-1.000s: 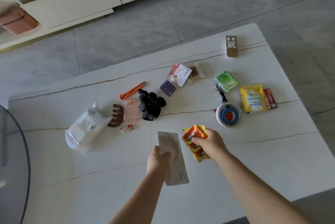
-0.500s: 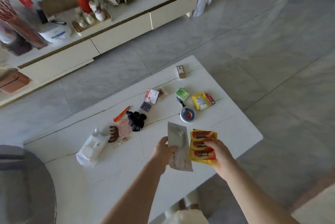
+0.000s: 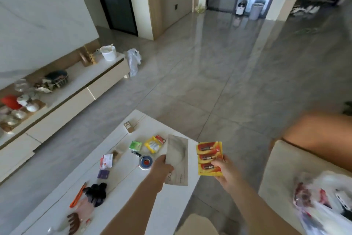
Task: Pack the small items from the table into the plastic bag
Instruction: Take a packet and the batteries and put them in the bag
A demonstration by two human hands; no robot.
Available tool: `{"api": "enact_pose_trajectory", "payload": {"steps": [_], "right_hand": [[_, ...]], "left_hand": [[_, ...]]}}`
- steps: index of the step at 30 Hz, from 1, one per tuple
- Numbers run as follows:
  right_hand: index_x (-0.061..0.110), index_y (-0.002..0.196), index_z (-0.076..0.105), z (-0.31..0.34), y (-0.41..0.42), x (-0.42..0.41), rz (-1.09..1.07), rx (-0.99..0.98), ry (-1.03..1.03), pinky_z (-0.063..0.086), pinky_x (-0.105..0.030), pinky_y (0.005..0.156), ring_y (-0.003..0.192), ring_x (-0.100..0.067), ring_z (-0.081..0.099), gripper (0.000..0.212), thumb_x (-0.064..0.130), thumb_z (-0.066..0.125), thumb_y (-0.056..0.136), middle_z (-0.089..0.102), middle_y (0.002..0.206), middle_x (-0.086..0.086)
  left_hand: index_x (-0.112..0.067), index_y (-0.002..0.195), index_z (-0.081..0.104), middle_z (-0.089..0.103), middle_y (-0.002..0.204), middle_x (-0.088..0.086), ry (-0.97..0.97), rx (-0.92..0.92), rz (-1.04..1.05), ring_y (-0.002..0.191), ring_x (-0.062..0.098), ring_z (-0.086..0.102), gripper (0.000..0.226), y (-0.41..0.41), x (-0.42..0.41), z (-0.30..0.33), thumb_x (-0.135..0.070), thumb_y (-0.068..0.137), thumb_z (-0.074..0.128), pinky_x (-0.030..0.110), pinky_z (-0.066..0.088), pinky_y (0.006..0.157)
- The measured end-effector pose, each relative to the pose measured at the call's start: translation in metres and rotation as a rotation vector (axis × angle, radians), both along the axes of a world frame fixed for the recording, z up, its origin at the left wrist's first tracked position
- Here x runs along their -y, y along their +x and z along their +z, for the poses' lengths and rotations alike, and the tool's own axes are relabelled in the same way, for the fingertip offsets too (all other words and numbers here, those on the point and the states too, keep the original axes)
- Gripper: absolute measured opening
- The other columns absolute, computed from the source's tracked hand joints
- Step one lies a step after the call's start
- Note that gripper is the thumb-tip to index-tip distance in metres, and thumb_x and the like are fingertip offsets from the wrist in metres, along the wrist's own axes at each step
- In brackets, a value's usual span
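While the left hand (image 3: 162, 166) pinches a pale grey sachet (image 3: 177, 160) at its left edge, the right hand (image 3: 224, 168) grasps a yellow-and-red battery pack (image 3: 209, 156) with its fingers curled round the lower right corner. Both packets are held upright above the near right corner of the white desk (image 3: 133, 193), apart from each other. On the desk lie a tape roll (image 3: 145, 162), a yellow packet (image 3: 153, 145), a green packet (image 3: 135, 145) and a black scrunchie (image 3: 96, 193). A blurred plastic bag (image 3: 323, 202) with items inside rests on the beige seat (image 3: 278, 168) at the right.
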State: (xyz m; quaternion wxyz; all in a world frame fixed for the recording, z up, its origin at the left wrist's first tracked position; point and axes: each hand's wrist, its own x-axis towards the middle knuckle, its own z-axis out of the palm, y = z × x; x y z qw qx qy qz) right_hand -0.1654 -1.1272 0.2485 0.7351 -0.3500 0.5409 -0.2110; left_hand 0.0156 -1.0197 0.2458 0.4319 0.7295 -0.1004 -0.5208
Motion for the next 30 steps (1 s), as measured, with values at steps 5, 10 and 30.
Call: {"api": "enact_pose_trajectory", "payload": {"steps": [5,10,30], "right_hand": [[0.007,0.102,0.062,0.011,-0.080,0.050,-0.185,0.009,-0.004,0.052,-0.032,0.064,0.078,-0.028,0.064,0.020,-0.003,0.053,0.086,0.067,0.088,-0.014],[0.004,0.096,0.062,0.011,-0.164,0.091,-0.342,0.023,-0.006,0.051,-0.022,0.044,0.063,-0.023,0.063,0.019,-0.008,0.051,0.085,0.065,0.074,-0.011],[0.007,0.072,0.056,-0.055,-0.430,0.093,-1.090,-0.210,0.267,0.033,-0.018,0.039,0.051,-0.015,0.041,0.037,-0.005,0.027,0.092,0.048,0.070,-0.007]], "left_hand": [[-0.005,0.119,0.055,0.062,0.110,0.018,-0.067,0.033,-0.089,0.105,0.040,0.060,0.038,-0.054,0.069,0.016,0.008,0.084,0.048,0.038,0.048,0.076],[-0.001,0.112,0.060,0.065,0.107,0.021,-0.109,0.035,-0.184,0.097,0.034,0.062,0.031,-0.125,0.140,0.030,0.010,0.085,0.048,0.041,0.049,0.081],[-0.011,0.113,0.064,0.067,0.102,0.018,0.104,0.051,-0.873,0.088,0.030,0.064,0.042,-0.418,0.303,0.005,0.006,0.080,0.043,0.037,0.056,0.070]]}}
